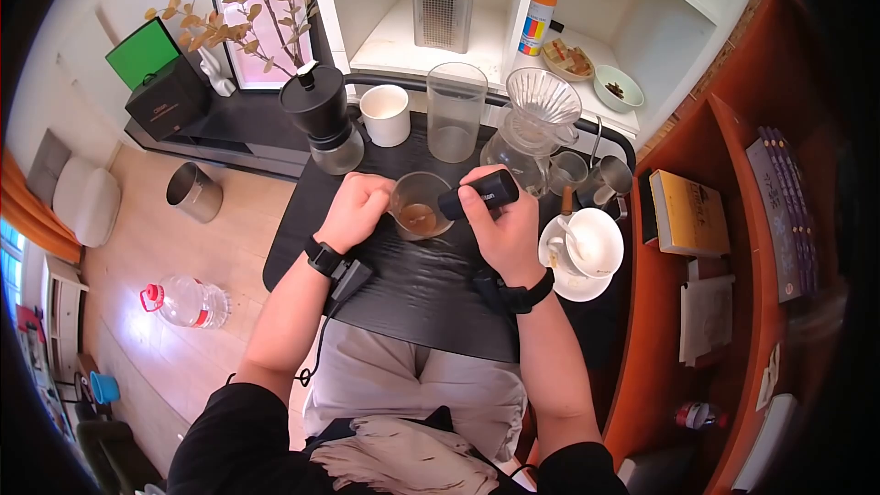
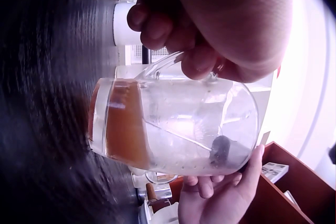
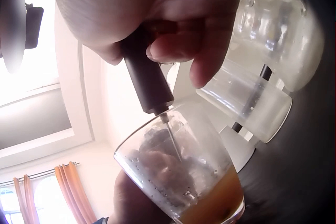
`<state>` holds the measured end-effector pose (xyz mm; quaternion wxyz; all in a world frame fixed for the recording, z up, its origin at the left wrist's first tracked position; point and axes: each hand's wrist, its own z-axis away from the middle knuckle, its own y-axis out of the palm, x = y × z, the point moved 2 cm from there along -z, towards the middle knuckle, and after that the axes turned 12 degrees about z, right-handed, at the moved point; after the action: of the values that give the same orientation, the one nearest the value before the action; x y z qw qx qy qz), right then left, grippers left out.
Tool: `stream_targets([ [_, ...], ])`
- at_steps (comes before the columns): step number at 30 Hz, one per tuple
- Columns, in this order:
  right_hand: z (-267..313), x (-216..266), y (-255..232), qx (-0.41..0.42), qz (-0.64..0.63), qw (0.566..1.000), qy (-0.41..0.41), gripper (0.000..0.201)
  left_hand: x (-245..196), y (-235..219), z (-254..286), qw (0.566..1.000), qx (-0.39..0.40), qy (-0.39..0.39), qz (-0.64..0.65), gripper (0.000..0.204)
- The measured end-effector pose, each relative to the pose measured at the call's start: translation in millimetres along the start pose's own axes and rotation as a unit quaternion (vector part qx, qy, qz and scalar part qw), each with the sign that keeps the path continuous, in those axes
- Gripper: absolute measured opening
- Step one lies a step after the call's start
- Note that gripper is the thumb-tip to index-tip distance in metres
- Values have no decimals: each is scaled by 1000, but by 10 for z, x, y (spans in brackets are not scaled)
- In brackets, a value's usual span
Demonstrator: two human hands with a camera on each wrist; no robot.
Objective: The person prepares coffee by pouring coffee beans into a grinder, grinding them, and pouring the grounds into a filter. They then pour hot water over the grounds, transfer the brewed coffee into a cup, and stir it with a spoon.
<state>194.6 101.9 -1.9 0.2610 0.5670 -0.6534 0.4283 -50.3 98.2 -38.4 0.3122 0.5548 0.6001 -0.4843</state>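
Note:
A glass cup (image 1: 420, 220) with brown liquid at its bottom stands on the black table. My left hand (image 1: 358, 208) grips its handle; in the left wrist view the fingers of the left hand (image 2: 194, 29) curl round that handle above the liquid (image 2: 126, 124). My right hand (image 1: 506, 229) holds a black handheld frother (image 1: 478, 194) tilted over the cup's rim. In the right wrist view, the frother (image 3: 147, 79) points its thin metal rod into the cup (image 3: 173, 166), and the right hand (image 3: 157, 14) wraps round its body. The rod's tip is hard to make out.
Behind the cup stand a black-topped grinder (image 1: 316, 119), a white mug (image 1: 385, 115), a tall glass (image 1: 456, 115) and a glass dripper (image 1: 541, 110) on a server. To the right are a metal pitcher (image 1: 609, 180) and a white cup (image 1: 596, 247) on a saucer.

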Motion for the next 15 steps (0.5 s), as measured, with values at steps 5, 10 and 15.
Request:
stream_targets([
  [5,-9,-24,-12,-23,44,999,0,20,33,-21,-3,999,25,-15,-21,28],
  [10,-16,-72,-20,-34,60,997,-29,20,29,-16,-3,1000,7,-7,-14,29],
  [15,-8,-30,0,-14,12,1000,20,20,-3,2,-8,1000,13,-8,-15,29],
])
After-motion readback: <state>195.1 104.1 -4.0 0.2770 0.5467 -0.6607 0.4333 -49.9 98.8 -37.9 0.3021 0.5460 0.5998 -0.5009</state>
